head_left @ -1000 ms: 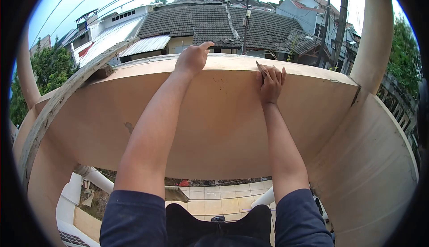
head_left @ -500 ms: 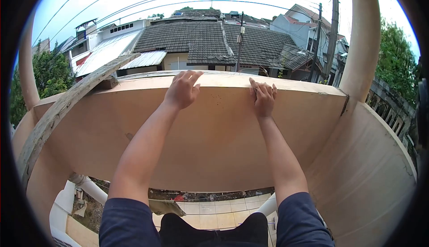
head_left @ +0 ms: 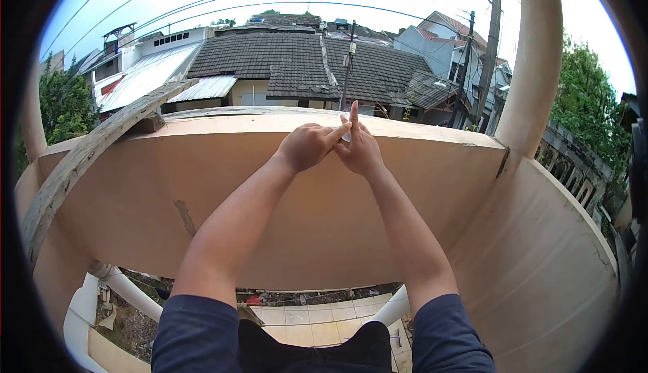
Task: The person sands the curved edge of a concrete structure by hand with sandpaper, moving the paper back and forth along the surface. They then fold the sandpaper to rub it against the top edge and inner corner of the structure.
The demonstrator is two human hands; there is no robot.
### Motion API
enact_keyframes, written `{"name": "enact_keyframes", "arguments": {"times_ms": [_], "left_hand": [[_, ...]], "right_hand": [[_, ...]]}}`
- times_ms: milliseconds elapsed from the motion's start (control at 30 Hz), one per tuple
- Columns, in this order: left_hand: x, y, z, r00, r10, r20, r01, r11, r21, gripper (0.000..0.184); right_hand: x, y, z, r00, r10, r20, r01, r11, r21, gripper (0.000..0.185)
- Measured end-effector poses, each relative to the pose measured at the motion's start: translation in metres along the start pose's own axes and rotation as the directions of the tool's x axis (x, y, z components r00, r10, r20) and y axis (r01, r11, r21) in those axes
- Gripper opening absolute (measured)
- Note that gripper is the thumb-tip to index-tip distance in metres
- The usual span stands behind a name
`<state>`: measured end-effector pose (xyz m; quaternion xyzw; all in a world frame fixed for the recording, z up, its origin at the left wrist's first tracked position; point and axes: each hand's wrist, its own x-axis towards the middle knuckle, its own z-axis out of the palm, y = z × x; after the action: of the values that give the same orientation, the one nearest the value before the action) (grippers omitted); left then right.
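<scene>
Ledge (head_left: 236, 122) ran left-right behind left hand (head_left: 305, 147) and right hand (head_left: 362, 151), fingers touching, right index (head_left: 354, 112) upright, pale bit (head_left: 346, 135) between them, mostly hidden: pointing direction, long axis and any pinch couldn't be told.

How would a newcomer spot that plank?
Find the peach wall past the left hand. Follow its top leftward to a small dark block; the plank slants beside it. Its rough, grey surface sets it apart from the smooth left pillar.
</scene>
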<state>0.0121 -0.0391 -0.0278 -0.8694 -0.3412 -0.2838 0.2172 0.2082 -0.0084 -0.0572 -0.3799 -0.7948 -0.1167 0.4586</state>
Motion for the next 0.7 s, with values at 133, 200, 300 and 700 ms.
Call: {"name": "enact_keyframes", "arguments": {"times_ms": [133,200,300,700], "left_hand": [[-0.006,-0.017,0.003,0.999,0.029,0.034,-0.033,0.991,0.128,0.039],[-0.012,-0.015,0.0,0.953,0.212,-0.216,-0.161,0.96,0.23,0.021],[-0.01,0.001,-0.005,0.891,0.203,-0.407,-0.087,0.954,0.286,0.007],[-0.025,-0.032,-0.053,0.999,-0.039,-0.03,0.048,0.911,0.409,0.006]], "right_hand": [[0.007,-0.002,-0.024,0.974,-0.028,0.224,0.055,0.992,-0.117,0.097],[0.012,-0.003,-0.028,0.952,-0.037,0.305,0.074,0.991,-0.111,0.099],[0.025,-0.017,-0.033,0.938,0.086,0.336,-0.066,0.995,-0.069,0.1],[0.025,-0.005,-0.022,0.903,0.073,0.424,0.018,0.978,-0.207,0.041]]}}
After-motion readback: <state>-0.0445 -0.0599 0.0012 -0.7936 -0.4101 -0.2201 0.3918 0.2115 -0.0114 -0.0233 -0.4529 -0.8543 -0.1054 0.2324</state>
